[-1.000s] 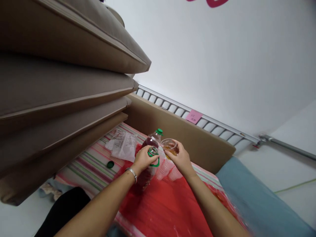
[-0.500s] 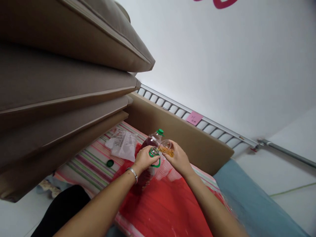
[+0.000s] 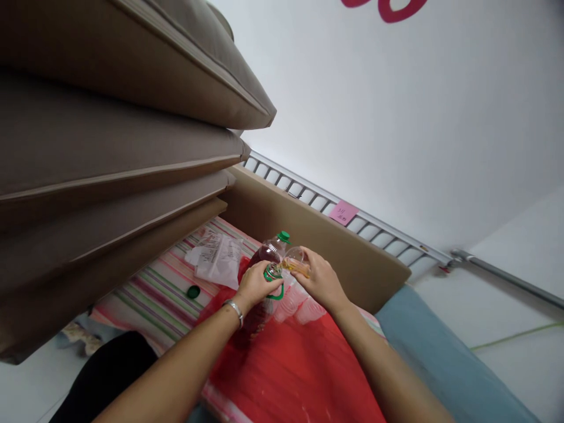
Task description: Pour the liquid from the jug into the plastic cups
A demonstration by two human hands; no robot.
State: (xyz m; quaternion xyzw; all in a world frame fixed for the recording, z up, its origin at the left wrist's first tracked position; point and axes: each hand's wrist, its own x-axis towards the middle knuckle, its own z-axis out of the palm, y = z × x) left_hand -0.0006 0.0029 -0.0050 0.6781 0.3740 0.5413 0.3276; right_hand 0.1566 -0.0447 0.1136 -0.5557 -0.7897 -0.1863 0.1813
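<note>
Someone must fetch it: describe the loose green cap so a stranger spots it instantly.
Below the stacked brown cushions lies a striped cloth. The loose green cap rests flat on it, left of the left hand; the other green cap sits screwed on a bottle.

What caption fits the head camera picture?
Right hand tips a clear cup over an open bottle held by the left hand.

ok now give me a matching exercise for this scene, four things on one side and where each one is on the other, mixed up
1 clear cup
2 loose green cap
3 pink note
4 open bottle

a lying on the striped cloth
b stuck on the white rail
c gripped at the neck by the left hand
d tilted in the right hand

Pairs: 1-d, 2-a, 3-b, 4-c
</note>
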